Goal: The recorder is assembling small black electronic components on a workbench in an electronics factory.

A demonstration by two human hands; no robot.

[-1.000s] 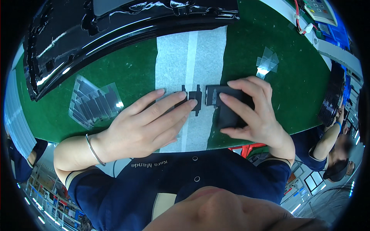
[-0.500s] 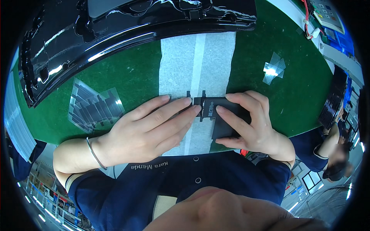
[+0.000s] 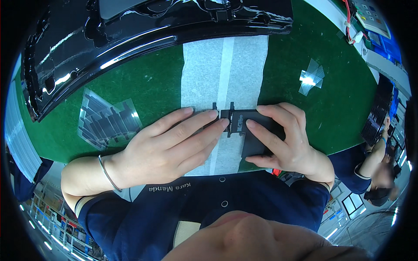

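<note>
A flat black rectangular piece (image 3: 254, 145) with pale print lies on a white paper strip (image 3: 244, 65) in front of me. My right hand (image 3: 289, 141) grips it by its right side, thumb and forefinger curled over its face and edges. Along its left edge runs a dark strip (image 3: 225, 115) with narrow tabs sticking out at top and bottom. My left hand (image 3: 163, 148) lies flat with fingers stretched out, and its fingertips touch that strip. What is beneath those fingertips is hidden.
Clear film sheets with black strips (image 3: 106, 122) lie on the green table (image 3: 156, 82) to the left; clear film pieces (image 3: 311, 78) are at the right. A large glossy black tray (image 3: 143, 43) spans the far left. Another person (image 3: 363, 169) works at the far right.
The whole view has shifted very slightly. My hands and the black piece keep the same places relative to each other.
</note>
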